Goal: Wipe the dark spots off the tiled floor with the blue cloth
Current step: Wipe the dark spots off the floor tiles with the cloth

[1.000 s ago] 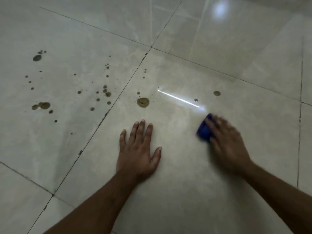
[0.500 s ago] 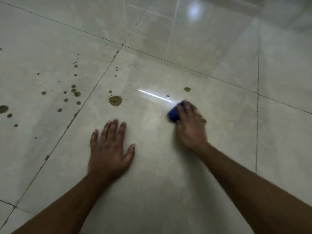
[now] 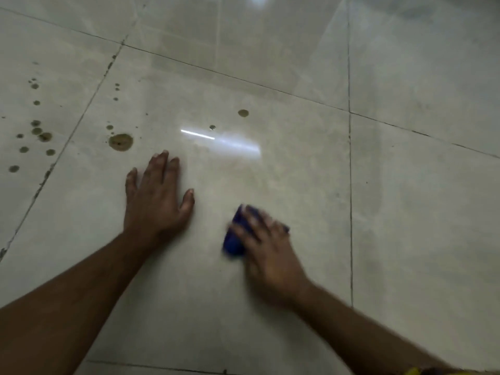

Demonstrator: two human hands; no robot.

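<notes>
On the pale glossy tiled floor, the right hand presses a bunched blue cloth under curled fingers, blurred mid-stroke, while the left hand lies flat beside it, fingers straight and spread, bracing. Beyond the left fingertips sits a large round brown spot; two smaller dark spots lie farther out, and a scatter of dark droplets crosses the grout line to the left. Wiping well likely means firm, overlapping strokes, reaching forward to these marks and turning the cloth to a clean face.
</notes>
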